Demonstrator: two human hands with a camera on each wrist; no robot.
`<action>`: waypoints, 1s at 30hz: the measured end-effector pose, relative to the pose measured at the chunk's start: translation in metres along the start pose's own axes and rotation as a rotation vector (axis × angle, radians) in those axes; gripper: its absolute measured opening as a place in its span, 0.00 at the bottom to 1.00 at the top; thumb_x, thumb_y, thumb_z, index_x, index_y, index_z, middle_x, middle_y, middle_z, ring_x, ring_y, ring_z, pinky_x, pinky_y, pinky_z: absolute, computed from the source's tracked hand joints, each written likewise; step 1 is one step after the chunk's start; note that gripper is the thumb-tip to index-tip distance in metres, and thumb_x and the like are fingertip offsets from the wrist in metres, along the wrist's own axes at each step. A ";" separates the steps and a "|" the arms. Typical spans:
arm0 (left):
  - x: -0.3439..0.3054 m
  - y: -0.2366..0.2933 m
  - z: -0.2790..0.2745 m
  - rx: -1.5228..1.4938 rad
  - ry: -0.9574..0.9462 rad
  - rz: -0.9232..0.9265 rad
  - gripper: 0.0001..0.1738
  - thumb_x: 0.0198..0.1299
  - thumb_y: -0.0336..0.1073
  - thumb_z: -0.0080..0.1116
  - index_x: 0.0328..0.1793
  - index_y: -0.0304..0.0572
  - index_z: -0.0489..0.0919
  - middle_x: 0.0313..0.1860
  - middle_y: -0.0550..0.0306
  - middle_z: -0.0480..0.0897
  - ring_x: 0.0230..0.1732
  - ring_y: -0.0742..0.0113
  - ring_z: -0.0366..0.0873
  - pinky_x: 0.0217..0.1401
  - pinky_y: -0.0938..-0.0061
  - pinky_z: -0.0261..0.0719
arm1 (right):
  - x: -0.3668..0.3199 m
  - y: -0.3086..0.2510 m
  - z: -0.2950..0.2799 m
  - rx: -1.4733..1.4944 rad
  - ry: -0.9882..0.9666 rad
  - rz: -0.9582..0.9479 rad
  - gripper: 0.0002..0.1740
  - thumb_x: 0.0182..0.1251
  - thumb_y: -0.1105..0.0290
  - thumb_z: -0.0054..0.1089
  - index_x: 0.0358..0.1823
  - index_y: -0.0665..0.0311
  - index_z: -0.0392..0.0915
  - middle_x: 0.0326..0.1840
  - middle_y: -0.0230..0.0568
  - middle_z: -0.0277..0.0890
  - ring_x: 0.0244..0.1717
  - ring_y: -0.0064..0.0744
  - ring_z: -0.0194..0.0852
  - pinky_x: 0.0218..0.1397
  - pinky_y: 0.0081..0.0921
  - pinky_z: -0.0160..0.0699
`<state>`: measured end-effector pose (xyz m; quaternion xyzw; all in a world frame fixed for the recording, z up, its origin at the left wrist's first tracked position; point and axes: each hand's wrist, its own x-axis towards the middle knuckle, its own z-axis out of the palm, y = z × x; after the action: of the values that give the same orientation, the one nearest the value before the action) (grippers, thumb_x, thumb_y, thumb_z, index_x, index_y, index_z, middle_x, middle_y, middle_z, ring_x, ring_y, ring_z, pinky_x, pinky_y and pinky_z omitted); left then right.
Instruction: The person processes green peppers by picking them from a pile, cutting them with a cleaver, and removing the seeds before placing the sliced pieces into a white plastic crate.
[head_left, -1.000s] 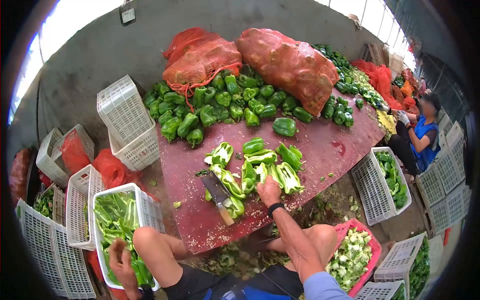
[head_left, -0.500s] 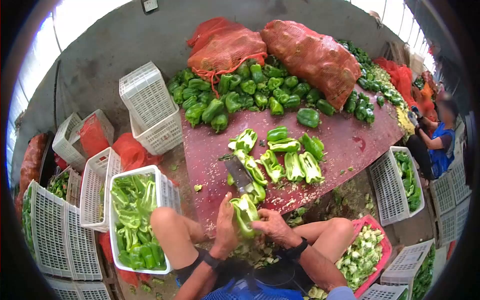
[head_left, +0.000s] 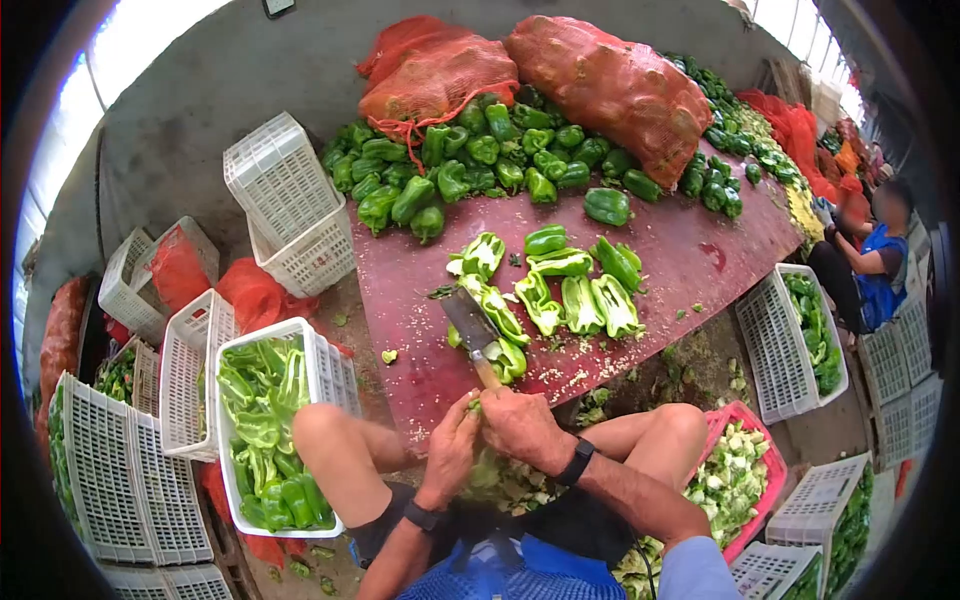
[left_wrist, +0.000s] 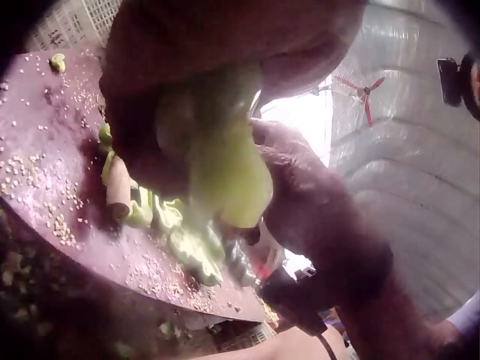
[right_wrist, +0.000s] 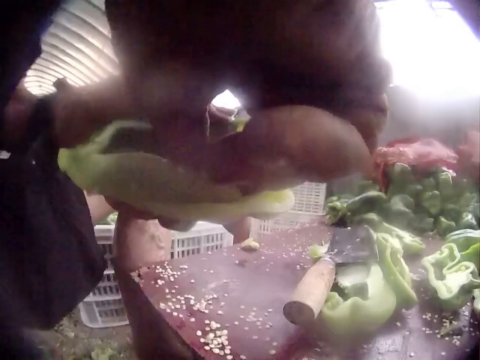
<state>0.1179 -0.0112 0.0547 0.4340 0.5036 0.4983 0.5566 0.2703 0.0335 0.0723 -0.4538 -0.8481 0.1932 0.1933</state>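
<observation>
Both my hands are close together over my lap at the table's front edge. They hold a green pepper half point(right_wrist: 169, 184) between them, mostly hidden in the head view. My left hand point(head_left: 446, 455) grips it from the left. Fingers and thumb of my right hand point(head_left: 530, 432) pinch it from the right. Its pale green wall point(left_wrist: 232, 176) shows between the hands in the left wrist view. Just ahead, a cleaver point(head_left: 470, 320) with a wooden handle lies on the red table point(head_left: 400, 330). Cut pepper halves point(head_left: 582, 305) lie beside it.
Whole green peppers point(head_left: 450, 180) are heaped behind, under red mesh sacks point(head_left: 610, 95). A white crate point(head_left: 335, 375) of cut peppers stands by my left knee, a pink basket point(head_left: 770, 470) of pale trimmings by my right. Another person point(head_left: 875, 265) sits at far right.
My right hand has left the pepper halves on the table and come back to my lap with one. My left hand has moved from the white crate to meet it. The cleaver stays put.
</observation>
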 end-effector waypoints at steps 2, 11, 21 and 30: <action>0.000 0.001 -0.001 0.000 -0.022 -0.005 0.20 0.78 0.31 0.49 0.71 0.33 0.76 0.61 0.55 0.83 0.61 0.71 0.76 0.66 0.75 0.74 | -0.001 0.003 -0.001 0.005 -0.005 -0.032 0.18 0.60 0.67 0.66 0.49 0.66 0.76 0.36 0.55 0.80 0.37 0.57 0.85 0.38 0.48 0.84; 0.002 0.006 -0.026 0.294 -0.185 0.040 0.22 0.76 0.29 0.51 0.73 0.29 0.74 0.64 0.52 0.82 0.64 0.69 0.77 0.70 0.73 0.73 | -0.005 0.013 0.008 0.181 0.069 -0.052 0.16 0.55 0.68 0.68 0.42 0.65 0.73 0.35 0.54 0.77 0.40 0.57 0.81 0.40 0.48 0.80; -0.002 0.022 -0.047 0.117 -0.314 -0.088 0.23 0.75 0.29 0.51 0.74 0.33 0.74 0.66 0.54 0.81 0.64 0.70 0.77 0.69 0.73 0.74 | -0.010 0.027 -0.005 0.542 -0.059 0.052 0.19 0.59 0.66 0.70 0.47 0.70 0.78 0.28 0.48 0.80 0.28 0.41 0.82 0.32 0.38 0.78; -0.012 -0.002 -0.049 -0.364 -0.206 -0.271 0.26 0.76 0.35 0.54 0.76 0.35 0.71 0.63 0.51 0.82 0.61 0.65 0.81 0.65 0.70 0.82 | -0.018 -0.007 -0.040 1.495 -0.057 0.379 0.15 0.64 0.74 0.63 0.52 0.66 0.78 0.34 0.38 0.82 0.25 0.21 0.78 0.27 0.18 0.77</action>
<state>0.0693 -0.0248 0.0485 0.3036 0.3994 0.4549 0.7358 0.2947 0.0210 0.1066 -0.3349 -0.4049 0.7560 0.3903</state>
